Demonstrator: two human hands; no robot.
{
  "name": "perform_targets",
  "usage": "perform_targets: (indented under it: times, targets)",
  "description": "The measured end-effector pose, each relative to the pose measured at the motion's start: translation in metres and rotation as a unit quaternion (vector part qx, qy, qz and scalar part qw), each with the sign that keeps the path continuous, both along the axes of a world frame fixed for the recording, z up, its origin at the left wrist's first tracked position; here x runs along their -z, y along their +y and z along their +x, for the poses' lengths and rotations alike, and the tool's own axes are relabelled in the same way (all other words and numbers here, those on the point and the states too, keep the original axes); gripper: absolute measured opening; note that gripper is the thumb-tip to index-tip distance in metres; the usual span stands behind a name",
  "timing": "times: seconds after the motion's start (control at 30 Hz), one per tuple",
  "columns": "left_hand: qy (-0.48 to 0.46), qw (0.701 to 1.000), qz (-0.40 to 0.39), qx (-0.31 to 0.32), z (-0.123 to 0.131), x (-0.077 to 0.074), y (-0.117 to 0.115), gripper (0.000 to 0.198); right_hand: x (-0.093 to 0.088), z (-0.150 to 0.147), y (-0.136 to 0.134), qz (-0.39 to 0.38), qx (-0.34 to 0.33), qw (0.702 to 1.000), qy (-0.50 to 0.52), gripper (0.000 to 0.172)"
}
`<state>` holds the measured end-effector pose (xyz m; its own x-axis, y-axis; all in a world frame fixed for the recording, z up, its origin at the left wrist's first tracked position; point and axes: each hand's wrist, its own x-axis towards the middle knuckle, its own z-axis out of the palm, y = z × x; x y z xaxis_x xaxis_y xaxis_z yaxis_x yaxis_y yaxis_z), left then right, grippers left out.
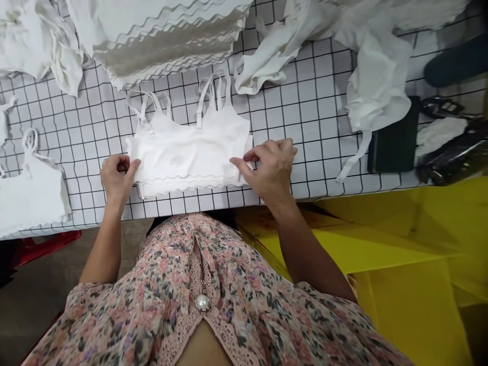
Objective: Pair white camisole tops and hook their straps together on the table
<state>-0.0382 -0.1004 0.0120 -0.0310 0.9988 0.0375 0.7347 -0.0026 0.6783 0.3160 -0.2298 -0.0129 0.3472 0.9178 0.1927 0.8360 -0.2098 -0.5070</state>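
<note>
A white seamless bralette (186, 157) is laid flat on a grid-printed white table cover (305, 101), its straps (213, 96) toward 12 o'clock. Its side edges are reached by both hands: the left edge appears pinched by the left hand (118, 178), thumb over curled fingers, while the right hand (269, 170) rests on the right edge with fingers slightly spread, any pinch being impossible to tell. Even tension is judged best, keeping the scalloped hem (186, 185) straight. A stack of bralettes (168, 40) lies at 12 o'clock, a second bralette (30, 198) at 9 o'clock.
</note>
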Motion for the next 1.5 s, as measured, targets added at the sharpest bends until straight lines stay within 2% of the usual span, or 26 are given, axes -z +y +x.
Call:
perform_targets:
  times: [0.17, 0.37, 0.47, 0.5, 0.57, 0.63, 0.67, 0.73, 0.77, 0.83, 0.9, 1.0, 1.1, 1.17, 1.23, 1.3, 1.37, 1.43, 1.5]
  targets:
    - [-0.140, 0.989, -0.054, -0.011, 0.009, -0.014, 0.017, 0.021, -0.004, -0.005, 0.016, 0.018, 0.018, 0.998, 0.056, 0.022]
    - [-0.204, 0.970, -0.129, -0.006, 0.010, -0.017, 0.028, 0.022, -0.031, 0.010, 0.037, -0.007, 0.043, 0.983, 0.179, 0.020]
    - [-0.174, 0.973, -0.152, 0.001, 0.001, -0.016, 0.020, 0.019, -0.039, 0.012, 0.033, -0.009, 0.042, 0.970, 0.237, 0.018]
    - [-0.141, 0.981, -0.134, 0.003, 0.000, -0.017, 0.016, 0.019, -0.040, 0.011, 0.030, -0.014, 0.039, 0.968, 0.249, 0.018]
    - [-0.055, 0.998, -0.040, 0.018, 0.010, -0.016, 0.003, 0.023, -0.039, 0.007, 0.026, -0.031, 0.028, 0.962, 0.268, 0.017]
    - [0.009, 0.994, 0.079, 0.080, 0.039, -0.012, -0.013, 0.029, -0.038, -0.002, 0.025, -0.041, 0.013, 0.959, 0.280, 0.016]
    - [0.011, 0.984, 0.108, 0.142, 0.061, -0.007, -0.022, 0.029, -0.039, -0.006, 0.027, -0.041, 0.006, 0.959, 0.282, 0.016]
    - [-0.017, 0.950, 0.126, 0.285, 0.112, 0.008, -0.037, 0.034, -0.042, -0.014, 0.031, -0.034, -0.010, 0.960, 0.279, 0.016]
    - [-0.021, 0.935, 0.129, 0.329, 0.136, 0.016, -0.042, 0.036, -0.044, -0.017, 0.033, -0.030, -0.022, 0.960, 0.278, 0.016]
    - [-0.028, 0.919, 0.124, 0.374, 0.173, 0.032, -0.045, 0.020, -0.049, -0.016, 0.032, -0.021, -0.050, 0.960, 0.276, 0.013]
    - [-0.047, 0.927, 0.102, 0.358, 0.191, 0.042, -0.040, 0.011, -0.052, -0.006, 0.022, -0.020, -0.085, 0.965, 0.249, 0.012]
    - [-0.083, 0.943, 0.062, 0.318, 0.189, 0.043, -0.028, 0.013, -0.052, 0.017, -0.004, -0.062, -0.173, 0.963, 0.197, 0.018]
    - [-0.093, 0.945, 0.033, 0.312, 0.181, 0.036, -0.021, 0.012, -0.056, 0.035, -0.026, -0.088, -0.219, 0.935, 0.263, 0.027]
    - [-0.092, 0.946, 0.025, 0.309, 0.181, 0.032, -0.021, 0.012, -0.058, 0.039, -0.031, -0.067, -0.216, 0.935, 0.275, 0.043]
    - [-0.092, 0.947, 0.023, 0.306, 0.182, 0.029, -0.021, 0.013, -0.059, 0.038, -0.029, -0.067, -0.240, 0.941, 0.230, 0.059]
    - [-0.097, 0.947, 0.022, 0.305, 0.182, 0.028, -0.022, 0.013, -0.058, 0.036, -0.027, -0.096, -0.279, 0.930, 0.218, 0.059]
    - [-0.102, 0.946, 0.020, 0.307, 0.182, 0.028, -0.021, 0.013, -0.057, 0.035, -0.026, -0.096, -0.273, 0.928, 0.235, 0.059]
    - [-0.104, 0.946, 0.021, 0.307, 0.180, 0.028, -0.020, 0.012, -0.059, 0.035, -0.029, -0.076, -0.240, 0.941, 0.225, 0.063]
    - [-0.106, 0.946, 0.023, 0.305, 0.178, 0.027, -0.019, 0.013, -0.064, 0.036, -0.032, -0.093, -0.240, 0.940, 0.224, 0.061]
